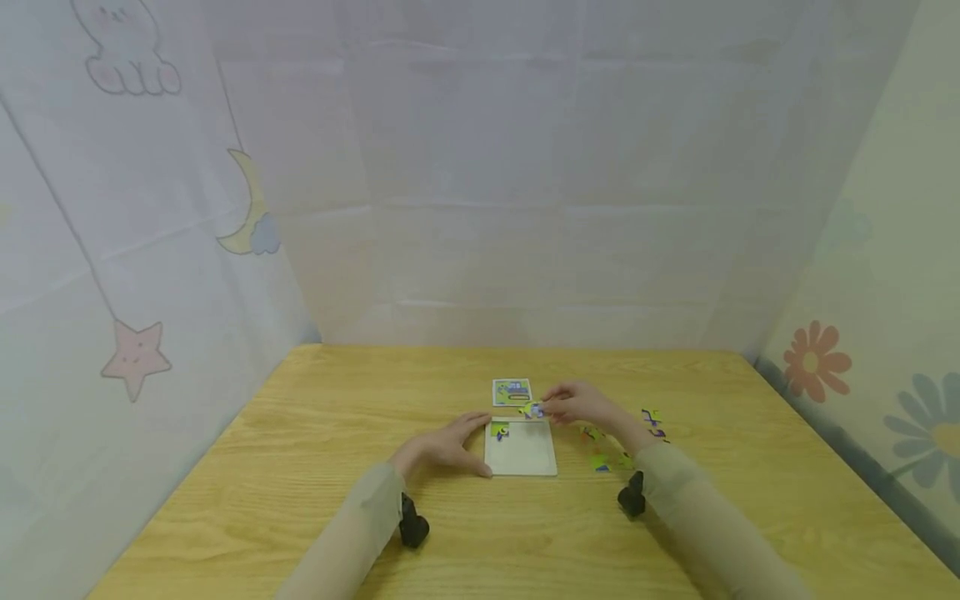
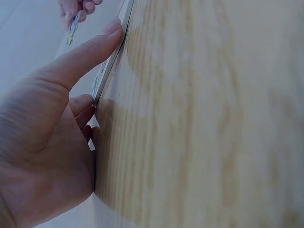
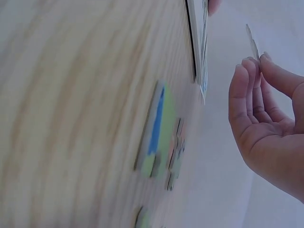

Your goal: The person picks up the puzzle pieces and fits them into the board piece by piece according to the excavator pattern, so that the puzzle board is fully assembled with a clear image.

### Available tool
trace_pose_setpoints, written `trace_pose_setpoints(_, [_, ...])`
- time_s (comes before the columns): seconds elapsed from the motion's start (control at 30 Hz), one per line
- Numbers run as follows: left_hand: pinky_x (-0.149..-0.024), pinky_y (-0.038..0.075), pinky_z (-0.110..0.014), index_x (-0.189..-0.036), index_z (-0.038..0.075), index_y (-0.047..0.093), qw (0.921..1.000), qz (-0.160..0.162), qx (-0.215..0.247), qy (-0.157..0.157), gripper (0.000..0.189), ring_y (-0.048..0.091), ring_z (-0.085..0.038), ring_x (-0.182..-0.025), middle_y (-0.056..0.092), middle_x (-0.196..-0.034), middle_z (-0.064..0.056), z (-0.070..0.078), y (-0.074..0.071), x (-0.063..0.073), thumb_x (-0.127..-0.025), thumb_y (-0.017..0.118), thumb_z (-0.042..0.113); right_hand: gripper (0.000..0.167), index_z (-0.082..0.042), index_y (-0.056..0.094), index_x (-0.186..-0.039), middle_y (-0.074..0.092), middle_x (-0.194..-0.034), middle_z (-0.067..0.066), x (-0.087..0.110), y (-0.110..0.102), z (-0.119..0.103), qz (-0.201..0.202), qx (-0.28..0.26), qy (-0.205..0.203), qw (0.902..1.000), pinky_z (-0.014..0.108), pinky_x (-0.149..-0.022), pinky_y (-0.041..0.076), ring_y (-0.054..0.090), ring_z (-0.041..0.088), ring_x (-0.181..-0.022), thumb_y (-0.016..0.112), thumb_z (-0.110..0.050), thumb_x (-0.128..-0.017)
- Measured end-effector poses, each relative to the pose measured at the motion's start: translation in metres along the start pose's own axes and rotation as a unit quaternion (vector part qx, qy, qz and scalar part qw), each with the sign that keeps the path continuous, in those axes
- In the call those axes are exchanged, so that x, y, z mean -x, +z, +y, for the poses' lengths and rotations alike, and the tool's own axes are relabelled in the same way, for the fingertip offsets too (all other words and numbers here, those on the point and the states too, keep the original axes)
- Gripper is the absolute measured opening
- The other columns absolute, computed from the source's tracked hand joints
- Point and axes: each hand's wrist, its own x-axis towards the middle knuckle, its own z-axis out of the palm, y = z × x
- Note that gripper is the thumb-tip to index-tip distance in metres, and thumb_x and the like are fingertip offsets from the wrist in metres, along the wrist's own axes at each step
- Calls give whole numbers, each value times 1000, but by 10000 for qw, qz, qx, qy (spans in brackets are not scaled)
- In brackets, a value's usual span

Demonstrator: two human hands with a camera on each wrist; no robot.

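Note:
A white square puzzle tray (image 1: pixel 522 454) lies on the wooden table, with one green puzzle piece (image 1: pixel 499 430) in its far left corner. My left hand (image 1: pixel 448 446) rests at the tray's left edge, thumb at the near corner and fingers at the far one; in the left wrist view the thumb (image 2: pixel 90 54) touches the rim. My right hand (image 1: pixel 581 404) pinches another puzzle piece (image 1: pixel 533 410) above the tray's far edge. In the right wrist view this piece (image 3: pixel 252 42) is seen edge-on between thumb and fingertips, off the table.
A picture card (image 1: pixel 512 392) lies just beyond the tray. Several loose puzzle pieces (image 1: pixel 602 462) are spread to the tray's right, beneath and beside the right forearm. A pale cloth wall (image 1: pixel 510 250) stands behind the table.

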Motion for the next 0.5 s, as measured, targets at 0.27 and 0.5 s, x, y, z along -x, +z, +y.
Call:
trace_pose_setpoints(0.27, [-113, 20, -52, -151, 14, 18, 10000, -8, -42, -60, 96, 13, -31, -144, 12, -157, -9, 1, -2, 0, -78, 73, 42, 32, 1, 63, -109, 69, -93, 12, -9, 12, -6, -30, 304, 84, 9995, 37, -72, 57, 66, 24, -80, 67, -22, -87])
trace_pose_setpoints(0.5, [-113, 21, -52, -151, 14, 19, 10000, 11, -48, -80, 94, 13, -30, -144, 13, -157, -9, 2, -2, 1, -79, 72, 44, 27, -5, 66, -102, 68, -86, 4, -15, 25, -9, 151, 920, 445, 9946, 28, -66, 55, 62, 13, -73, 69, -26, -85])
